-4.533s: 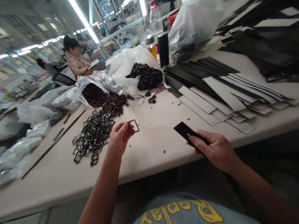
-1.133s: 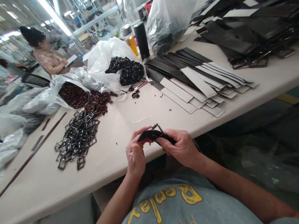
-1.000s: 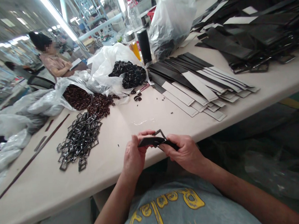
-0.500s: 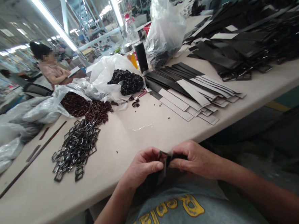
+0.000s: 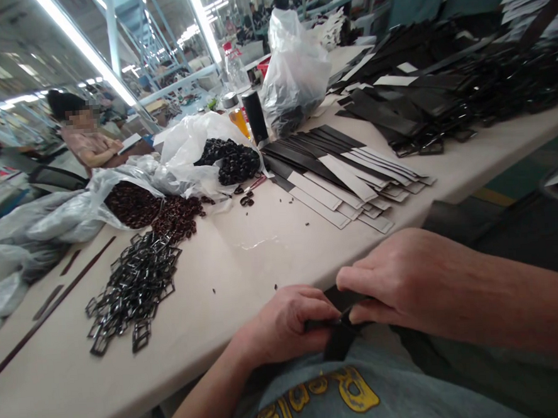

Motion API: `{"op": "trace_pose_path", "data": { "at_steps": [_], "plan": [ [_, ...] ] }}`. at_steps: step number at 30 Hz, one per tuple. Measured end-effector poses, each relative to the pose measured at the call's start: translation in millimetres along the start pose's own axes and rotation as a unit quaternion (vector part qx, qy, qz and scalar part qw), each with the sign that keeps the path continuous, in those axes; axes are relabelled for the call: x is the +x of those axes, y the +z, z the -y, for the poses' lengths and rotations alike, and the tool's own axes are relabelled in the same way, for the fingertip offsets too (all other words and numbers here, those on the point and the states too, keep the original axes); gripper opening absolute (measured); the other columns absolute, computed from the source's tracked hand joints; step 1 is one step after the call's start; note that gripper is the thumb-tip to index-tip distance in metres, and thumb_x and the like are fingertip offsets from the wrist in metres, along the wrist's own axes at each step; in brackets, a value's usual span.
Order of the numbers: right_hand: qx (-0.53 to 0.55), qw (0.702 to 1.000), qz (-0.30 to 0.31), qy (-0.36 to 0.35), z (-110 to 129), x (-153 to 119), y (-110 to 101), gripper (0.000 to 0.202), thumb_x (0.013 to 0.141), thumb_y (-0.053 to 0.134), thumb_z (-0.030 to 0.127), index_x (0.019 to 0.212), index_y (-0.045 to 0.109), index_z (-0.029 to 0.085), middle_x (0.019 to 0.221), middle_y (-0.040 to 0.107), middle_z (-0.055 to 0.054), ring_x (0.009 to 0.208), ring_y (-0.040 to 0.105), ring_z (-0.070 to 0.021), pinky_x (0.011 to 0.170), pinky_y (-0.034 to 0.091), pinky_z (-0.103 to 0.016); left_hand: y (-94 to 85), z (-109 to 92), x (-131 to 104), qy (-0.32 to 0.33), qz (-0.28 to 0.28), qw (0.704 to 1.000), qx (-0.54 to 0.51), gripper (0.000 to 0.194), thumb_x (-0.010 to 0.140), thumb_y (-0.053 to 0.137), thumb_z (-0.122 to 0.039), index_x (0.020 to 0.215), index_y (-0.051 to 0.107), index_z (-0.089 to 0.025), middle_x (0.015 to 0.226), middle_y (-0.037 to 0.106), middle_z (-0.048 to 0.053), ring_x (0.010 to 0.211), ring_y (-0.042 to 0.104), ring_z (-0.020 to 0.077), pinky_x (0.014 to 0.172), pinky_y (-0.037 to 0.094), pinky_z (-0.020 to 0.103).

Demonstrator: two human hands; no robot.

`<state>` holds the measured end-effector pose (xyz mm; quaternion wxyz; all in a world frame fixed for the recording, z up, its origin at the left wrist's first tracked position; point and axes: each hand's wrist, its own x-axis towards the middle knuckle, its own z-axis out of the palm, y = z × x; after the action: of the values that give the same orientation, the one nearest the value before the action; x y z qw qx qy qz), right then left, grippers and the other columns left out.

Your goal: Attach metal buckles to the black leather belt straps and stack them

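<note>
Far left: heap of filled translucent plastic bags (image 5: 57, 219), partly cut by frame edge. Flat on the beige table (image 5: 225, 263): 1 long dark brown strip (image 5: 49, 314), diagonal, with 2 short dark strips (image 5: 70, 263) beside. Behind the bags, seated person (image 5: 83, 145) in pink top. Next, open plastic bag (image 5: 99, 195) spilling dark brown loops (image 5: 180, 218); in front, touching the spill, pile of black rectangular buckles (image 5: 136, 281). Further right: open-mouthed white plastic bag (image 5: 199, 135) with black loops (image 5: 231, 161) at the opening; behind, red-capped clear bottle (image 5: 236, 70), jar of amber liquid (image 5: 236, 115) and black tumbler (image 5: 255, 117), all upright. At near table edge: left hand (image 5: 290, 322), fingers curled, grasping black strap (image 5: 340, 341) low against grey shirt (image 5: 310, 402) with yellow lettering. Buckle on the strap: cannot tell, covered by fingers. Farther back on table: tall translucent bag (image 5: 294, 69), upright; in front, fanned stack of black strips with pale ends (image 5: 347, 173). Right hand (image 5: 401, 283): thumb and forefinger pinching same strap, just beside left hand. Far right: jumbled heap of black straps with buckles (image 5: 405, 110).
</note>
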<state>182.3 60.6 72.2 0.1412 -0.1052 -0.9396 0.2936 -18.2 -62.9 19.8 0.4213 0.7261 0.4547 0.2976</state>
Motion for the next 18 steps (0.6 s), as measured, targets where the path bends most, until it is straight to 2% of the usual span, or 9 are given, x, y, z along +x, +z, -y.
{"op": "trace_pose_path", "data": {
  "at_steps": [1,3,5,7,9,11,14,16,18],
  "plan": [
    [-0.002,1.0,-0.005,-0.021,5,6,-7,0.022,0.083,0.075,0.031,0.066,0.062,0.026,0.053,0.055,0.003,0.047,0.042,-0.0126,0.052,0.025,-0.032,0.3,-2,5,0.011,-0.003,1.0,-0.001,0.018,0.09,0.062,-0.027,0.089,0.079,-0.021,0.082,0.071,0.01,0.077,0.064,0.0209,0.073,0.048,0.03],
    [-0.006,0.998,-0.046,-0.04,11,18,-19,0.023,0.088,0.069,0.033,0.067,0.063,0.026,0.062,0.06,0.001,0.057,0.049,-0.0147,0.06,0.033,-0.031,1.0,-1,16,0.015,-0.052,0.998,-0.018,0.018,0.089,0.061,-0.024,0.081,0.077,-0.021,0.079,0.067,0.008,0.075,0.061,0.0199,0.071,0.047,0.029],
    [-0.027,0.989,-0.14,-0.027,9,25,-27,0.019,0.091,0.064,0.039,0.077,0.068,0.027,0.079,0.067,-0.002,0.077,0.059,-0.0195,0.072,0.04,-0.032,1.0,5,27,-0.006,-0.139,0.988,-0.071,0.017,0.087,0.063,-0.025,0.076,0.075,-0.02,0.074,0.063,0.005,0.069,0.057,0.0172,0.067,0.046,0.027],
    [-0.057,0.965,-0.256,0.01,-2,25,-26,0.018,0.093,0.061,0.04,0.087,0.07,0.026,0.093,0.069,-0.004,0.09,0.062,-0.0233,0.081,0.042,-0.035,-0.5,14,37,-0.043,-0.23,0.957,-0.172,0.019,0.084,0.069,-0.033,0.074,0.074,-0.019,0.071,0.062,0.003,0.066,0.054,0.0151,0.065,0.045,0.026],
    [-0.067,0.946,-0.31,0.067,-21,20,-16,0.02,0.095,0.058,0.038,0.089,0.071,0.024,0.091,0.07,-0.007,0.086,0.064,-0.0239,0.081,0.043,-0.036,-2.7,23,47,-0.07,-0.299,0.912,-0.271,0.025,0.076,0.077,-0.042,0.072,0.074,-0.018,0.067,0.063,0.002,0.064,0.053,0.0138,0.063,0.045,0.025],
    [-0.023,0.956,-0.267,0.12,-42,13,2,0.021,0.093,0.059,0.038,0.091,0.071,0.021,0.086,0.071,-0.007,0.079,0.065,-0.0228,0.075,0.046,-0.035,-3.9,31,55,-0.085,-0.328,0.883,-0.325,0.028,0.067,0.083,-0.044,0.069,0.074,-0.017,0.063,0.063,0.001,0.06,0.05,0.0123,0.06,0.043,0.024],
    [0.153,0.971,-0.137,0.121,-62,10,38,0.027,0.09,0.065,0.043,0.1,0.073,0.019,0.094,0.075,-0.006,0.087,0.067,-0.0227,0.078,0.05,-0.033,-0.1,36,62,-0.095,-0.318,0.878,-0.344,0.025,0.066,0.084,-0.04,0.071,0.075,-0.017,0.064,0.064,0.001,0.058,0.048,0.0111,0.057,0.042,0.023],
    [0.275,0.948,-0.124,0.104,-66,14,61,0.035,0.089,0.066,0.049,0.101,0.072,0.017,0.093,0.074,-0.006,0.088,0.067,-0.0217,0.08,0.051,-0.032,5.9,37,64,-0.101,-0.308,0.88,-0.348,0.024,0.068,0.083,-0.039,0.073,0.075,-0.017,0.064,0.064,0.001,0.058,0.049,0.0112,0.058,0.043,0.024],
    [0.387,0.901,-0.164,0.11,-65,19,79,0.043,0.087,0.067,0.055,0.1,0.071,0.015,0.086,0.072,-0.006,0.077,0.065,-0.0184,0.073,0.052,-0.03,12.2,38,65,-0.109,-0.304,0.879,-0.35,0.024,0.069,0.083,-0.038,0.072,0.074,-0.016,0.062,0.064,0.0,0.058,0.052,0.0112,0.059,0.044,0.025]
  ]
}}
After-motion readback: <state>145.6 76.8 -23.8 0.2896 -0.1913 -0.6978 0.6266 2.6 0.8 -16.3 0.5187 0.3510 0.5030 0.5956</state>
